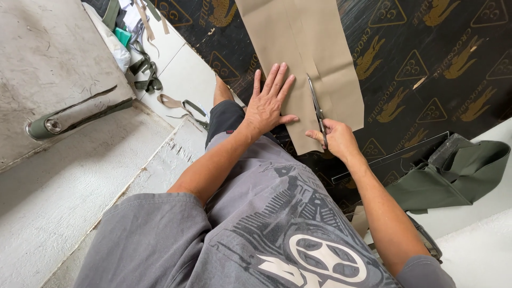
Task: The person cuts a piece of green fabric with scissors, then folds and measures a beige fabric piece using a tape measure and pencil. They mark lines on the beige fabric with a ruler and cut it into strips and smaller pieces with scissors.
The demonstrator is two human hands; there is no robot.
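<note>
Cutting step in hand: long strip of tan woven fabric (304, 58) lying flat on a black printed mat (437, 80) with gold triangle-and-reptile pattern.

Left hand (269, 104): fingers spread, palm flat on the tan fabric, left of the cut line. Pinching nothing, just pressing down.

Right hand (337, 138): closed around the handles of slim dark metal scissors (317, 109), at the near edge of the tan fabric. Blades pointing away, lying along the cloth; only slightly parted, exact opening hard to tell.

Doing it well, as judged from this view:
- Keep left palm flat and close beside the blades, fingertips clear of the cut path.
- Lower blade riding on the mat under the tan fabric, no lifting of the cloth.
- Long strokes, not closing fully to the tips; avoids nicks in the edge.
- Follow the faint lengthwise crease on the tan fabric if that is the line; cannot confirm any marking.
- Slide the left hand forward before each new stroke, holding tension.

Risks: cloth creeping sideways, left thumb near the blades.

Around the tan fabric: folded olive-green cloth (453, 176) to its right, past the right forearm. Clear straight ruler (394, 157) between that cloth and the tan fabric's near corner. Scraps of tan and green strips (152, 74) well to its left on a white floor (64, 213). Grey slab with a green tube (58, 124) farther left.
</note>
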